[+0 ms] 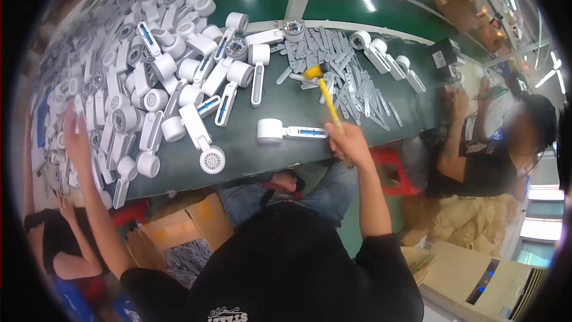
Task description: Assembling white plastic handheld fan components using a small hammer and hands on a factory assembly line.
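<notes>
Right hand point(353, 144), just past the near edge of the bench point(241, 143): clenched around the handle of a yellow hammer point(326, 95), head out over loose grey strips point(345, 77). White fan point(270, 132), single: laid on the bench beside the right hand, round head leftward, slotted handle toward the fingers; contact impossible to tell. Left hand point(74, 137), far to the left, at the fan heap point(140, 77): blurred, any hold impossible to tell. Step in hand, as judged: hammer work on fan handles, apparently between blows. Needs for next move, as judged: one fan lying flat and steady, handle clear of the fingers, hammer head brought back from above the strips. Around, nearest first: cardboard box point(208, 217) left of the lap, more strips point(187, 259) inside; red stool point(393, 170) to the right; co-worker point(494, 167) at the right, another person point(44, 220) at the far left; a few white fans point(376, 56) beyond the strips; black box point(445, 55) near the bench's right end; pale rail point(268, 25), green surface point(250, 0) behind. In the way: fans tangled and overlapping around the left hand; strips crowding the space under the hammer head.
</notes>
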Action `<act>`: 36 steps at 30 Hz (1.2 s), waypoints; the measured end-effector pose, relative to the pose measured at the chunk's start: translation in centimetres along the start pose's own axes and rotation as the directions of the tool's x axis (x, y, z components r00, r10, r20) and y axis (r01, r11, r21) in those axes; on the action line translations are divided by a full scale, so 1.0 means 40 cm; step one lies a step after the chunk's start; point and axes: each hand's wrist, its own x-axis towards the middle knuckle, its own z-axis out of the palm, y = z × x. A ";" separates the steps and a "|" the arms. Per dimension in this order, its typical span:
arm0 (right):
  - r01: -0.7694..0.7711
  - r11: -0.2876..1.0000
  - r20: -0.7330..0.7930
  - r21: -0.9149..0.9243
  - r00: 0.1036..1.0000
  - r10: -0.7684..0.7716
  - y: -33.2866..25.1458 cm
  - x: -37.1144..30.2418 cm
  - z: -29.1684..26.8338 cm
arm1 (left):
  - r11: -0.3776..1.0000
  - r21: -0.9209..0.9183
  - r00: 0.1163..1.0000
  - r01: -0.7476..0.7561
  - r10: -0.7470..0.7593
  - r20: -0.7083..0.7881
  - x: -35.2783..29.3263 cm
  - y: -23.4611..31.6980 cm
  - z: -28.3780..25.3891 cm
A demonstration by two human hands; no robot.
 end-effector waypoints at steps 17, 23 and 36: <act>0.275 0.826 -0.165 0.491 0.961 -0.222 0.111 0.029 -0.078 | 0.770 -0.242 0.593 -0.590 0.617 0.518 -0.231 0.955 0.861; 0.285 0.802 -0.124 0.525 0.958 -0.259 0.116 0.026 -0.090 | 0.900 -0.252 0.588 -0.355 0.425 0.688 -0.208 0.967 0.820; 0.298 0.836 -0.164 0.462 0.954 -0.249 0.049 -0.103 0.127 | 0.470 -0.480 0.519 0.741 0.053 0.853 -0.520 1.042 0.496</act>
